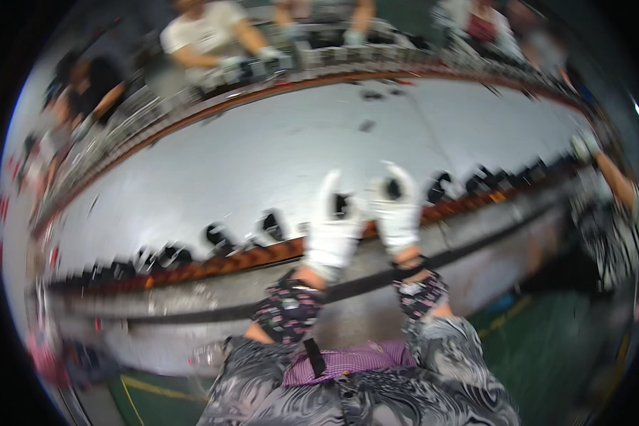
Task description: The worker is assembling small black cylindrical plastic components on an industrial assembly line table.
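The left hand in a white glove (339, 224) has its thumb and fingers curved about a small black part (341, 206); the right hand in a matching white glove (396, 211) cups a second small black piece (392, 188). Blur hides whether either is pinched or merely framed. Both hover by the near orange-brown edge strip (263, 255) of a long pale-grey tabletop (263, 156). Dark, rounded parts (218, 238) line that edge to left and right; a few dark flat bits (366, 126) lie farther off. Neither handled part appears set down yet; which of the others are finished cannot be told.
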Demonstrator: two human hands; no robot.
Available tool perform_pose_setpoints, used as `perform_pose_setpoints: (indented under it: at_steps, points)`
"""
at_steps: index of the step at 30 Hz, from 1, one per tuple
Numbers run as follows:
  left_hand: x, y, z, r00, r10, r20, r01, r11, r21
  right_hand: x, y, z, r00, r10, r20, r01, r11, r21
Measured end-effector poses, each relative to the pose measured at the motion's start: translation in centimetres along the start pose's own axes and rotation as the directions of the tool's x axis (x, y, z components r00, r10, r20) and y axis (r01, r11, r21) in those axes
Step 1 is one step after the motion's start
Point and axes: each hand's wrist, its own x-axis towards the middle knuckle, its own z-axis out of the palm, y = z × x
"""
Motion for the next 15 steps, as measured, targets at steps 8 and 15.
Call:
perform_pose_setpoints:
  at_steps: [8, 15]
  points:
    - [-2.3, -2.8, -2.3, 0.973, 0.155, -0.17, -0.109, 0.963, 0.248, -4.9, -0.7, 1.8, 0.984, 0.152, -0.092, -0.124, 0.959, 0.255]
    - [-12.5, -5.1, -4.6, 0.961, -0.212, -0.177, 0.239, 0.961, 0.143, -8.0, -0.1, -4.8, 0.789, 0.613, -0.046, -0.534, 0.721, 0.442]
